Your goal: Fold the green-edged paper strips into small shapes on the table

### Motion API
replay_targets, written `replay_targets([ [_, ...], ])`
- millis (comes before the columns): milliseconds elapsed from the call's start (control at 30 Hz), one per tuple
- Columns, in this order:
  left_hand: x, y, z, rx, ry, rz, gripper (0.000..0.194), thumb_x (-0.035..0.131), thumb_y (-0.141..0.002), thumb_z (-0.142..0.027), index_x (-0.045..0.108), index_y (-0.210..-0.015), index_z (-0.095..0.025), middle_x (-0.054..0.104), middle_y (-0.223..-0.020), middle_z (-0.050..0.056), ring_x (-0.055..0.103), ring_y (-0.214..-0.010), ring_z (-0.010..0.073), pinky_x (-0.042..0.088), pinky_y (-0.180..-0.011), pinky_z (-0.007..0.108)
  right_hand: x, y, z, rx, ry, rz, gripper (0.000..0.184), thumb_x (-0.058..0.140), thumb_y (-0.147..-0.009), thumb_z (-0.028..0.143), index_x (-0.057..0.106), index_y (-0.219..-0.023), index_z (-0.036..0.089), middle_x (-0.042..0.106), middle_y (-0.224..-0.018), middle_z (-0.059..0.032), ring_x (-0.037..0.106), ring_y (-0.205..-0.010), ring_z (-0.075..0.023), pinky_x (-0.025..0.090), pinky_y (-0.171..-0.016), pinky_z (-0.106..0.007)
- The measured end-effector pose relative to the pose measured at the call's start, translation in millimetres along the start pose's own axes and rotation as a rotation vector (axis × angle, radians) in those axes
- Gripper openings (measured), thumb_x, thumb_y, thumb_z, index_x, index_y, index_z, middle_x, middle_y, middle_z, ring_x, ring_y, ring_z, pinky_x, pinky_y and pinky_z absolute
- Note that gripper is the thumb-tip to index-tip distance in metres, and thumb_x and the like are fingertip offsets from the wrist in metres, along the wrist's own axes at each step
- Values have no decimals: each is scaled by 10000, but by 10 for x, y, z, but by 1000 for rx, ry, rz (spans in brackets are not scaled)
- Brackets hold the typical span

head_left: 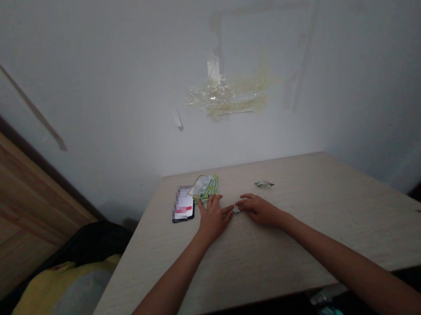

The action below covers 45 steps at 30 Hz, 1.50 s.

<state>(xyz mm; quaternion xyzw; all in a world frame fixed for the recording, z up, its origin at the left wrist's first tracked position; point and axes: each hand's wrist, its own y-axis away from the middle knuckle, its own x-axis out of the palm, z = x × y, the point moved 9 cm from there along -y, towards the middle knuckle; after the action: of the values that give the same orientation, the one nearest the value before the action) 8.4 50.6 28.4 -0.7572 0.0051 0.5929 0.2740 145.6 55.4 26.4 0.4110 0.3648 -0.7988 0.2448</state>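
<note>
A small pale folded piece of paper (236, 210) is at the tabletop, between my two hands. My left hand (214, 219) has its thumb side closed at the paper's left edge, while its other fingers reach forward toward a stack of green-and-white cards (205, 186). From the other side, my right hand (262, 210) pinches at the paper's right edge with its fingertips. Much of the paper is hidden by the fingers. Farther back on the right lies another folded green-and-white paper piece (264, 184), apart from both hands.
A phone (185, 207) with a lit screen lies left of the cards. The pale wooden table (305, 185) meets a grey wall (120, 87) with old tape (224, 92). Left of the table are a yellow plush-like item (37, 301) and a wooden panel (12, 188).
</note>
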Motion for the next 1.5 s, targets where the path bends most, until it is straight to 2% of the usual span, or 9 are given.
replay_targets([
  [133, 18, -61, 1, -8, -26, -9, 272, 543, -879, -468, 668, -1120, -450, 494, -1366, 59, 337, -1339, 331, -42, -1064, 734, 9, 2, -86, 50, 32, -45, 401, 489, -863, 80, 651, -1193, 239, 648, -1241, -50, 436, -1286, -240, 381, -1076, -473],
  [267, 37, -106, 25, -32, -50, -27, 274, 518, -894, -468, 675, -1116, -434, 507, -1350, 70, 357, -1327, 328, -13, -1066, 735, 6, -14, -130, 58, 65, -103, 386, 505, -864, 85, 650, -1191, 231, 648, -1232, -60, 434, -1275, -241, 381, -1071, -464],
  [533, 26, -69, 2, -19, -66, -45, 290, 516, -895, -475, 655, -1146, -435, 533, -1304, 73, 370, -1315, 319, 50, -1056, 750, -110, 26, 18, -20, 151, -186, 344, 530, -851, 87, 666, -1137, 221, 668, -1100, -85, 564, -1065, -218, 430, -963, -440],
  [667, 35, -62, -7, -9, -72, -43, 294, 527, -889, -475, 651, -1152, -433, 543, -1294, 72, 392, -1294, 325, 44, -1050, 757, -129, 44, 52, -43, 162, -175, 341, 556, -818, 82, 678, -1103, 225, 698, -1040, -62, 570, -1049, -219, 410, -967, -440],
  [800, 21, -54, -15, 14, -38, -51, 322, 532, -884, -483, 637, -1180, -415, 538, -1334, 66, 382, -1304, 340, 58, -1050, 759, -123, 58, 71, -46, 209, -166, 312, 585, -797, 114, 696, -1058, 243, 707, -1050, -58, 564, -1076, -236, 358, -1008, -487],
  [1000, -57, -10, -80, 121, 80, -45, 283, 507, -912, -431, 629, -1168, -429, 590, -1335, -17, 344, -1362, 323, -52, -1051, 759, -108, 56, 100, -36, 252, -173, 303, 580, -806, 121, 689, -1064, 234, 701, -1058, -59, 560, -1072, -232, 352, -1014, -489],
  [1133, -24, 10, -50, 126, 156, 26, 280, 468, -937, -403, 640, -1158, -397, 673, -1222, -10, 388, -1347, 294, -103, -1042, 753, -97, 43, 126, -56, 262, -172, 307, 572, -793, 96, 692, -1046, 222, 697, -1052, -64, 557, -1072, -235, 368, -1005, -480],
  [1300, 9, 12, -30, 140, 188, 80, 281, 471, -937, -382, 638, -1163, -376, 682, -1210, -11, 398, -1344, 279, -137, -1041, 740, -89, 45, 145, -59, 260, -157, 309, 556, -803, 96, 687, -1058, 209, 695, -1063, -69, 563, -1078, -233, 346, -1042, -488],
  [1500, 4, 33, -13, 172, 159, 86, 304, 456, -944, -379, 618, -1202, -368, 685, -1206, -1, 405, -1340, 282, -86, -1059, 742, -67, 68, 112, -45, 278, -146, 351, 551, -800, 87, 663, -1112, 203, 694, -1082, -70, 546, -1137, -233, 318, -1080, -495],
])
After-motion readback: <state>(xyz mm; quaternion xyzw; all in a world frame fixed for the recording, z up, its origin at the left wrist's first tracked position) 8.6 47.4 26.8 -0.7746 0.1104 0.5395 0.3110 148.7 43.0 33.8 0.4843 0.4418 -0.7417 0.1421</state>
